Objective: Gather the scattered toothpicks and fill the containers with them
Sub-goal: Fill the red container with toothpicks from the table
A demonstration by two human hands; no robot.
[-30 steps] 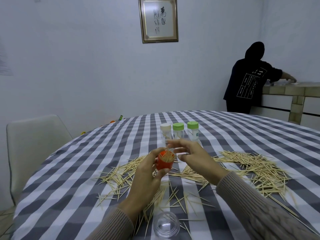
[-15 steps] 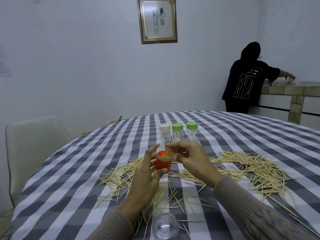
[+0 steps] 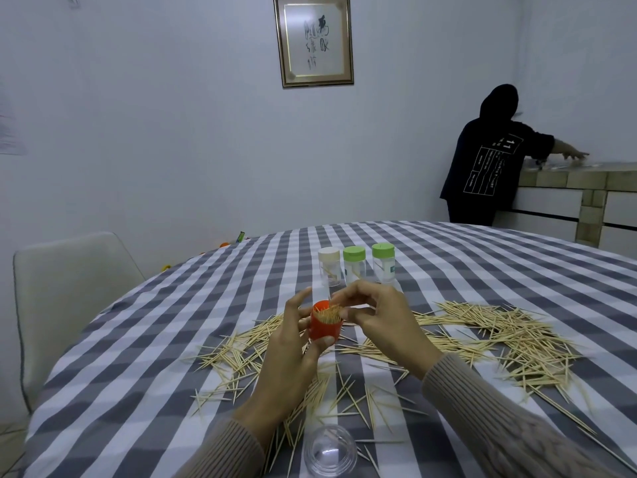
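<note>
My left hand holds a small orange container above the table, packed with upright toothpicks. My right hand is at the container's rim, fingertips pinched against the toothpick tops. Loose toothpicks lie scattered in a wide band across the checked tablecloth, under and to both sides of my hands. Behind my hands stand three capped clear jars: one with a white lid, two with green lids.
A clear plastic cap lies on the cloth near the front edge. A white chair stands at the table's left. A person in black stands at a counter at the back right. A framed picture hangs on the wall.
Both hands have lifted slightly with the orange container. My right fingers have settled onto the toothpick tops at its rim. The person at the back reached further right.
</note>
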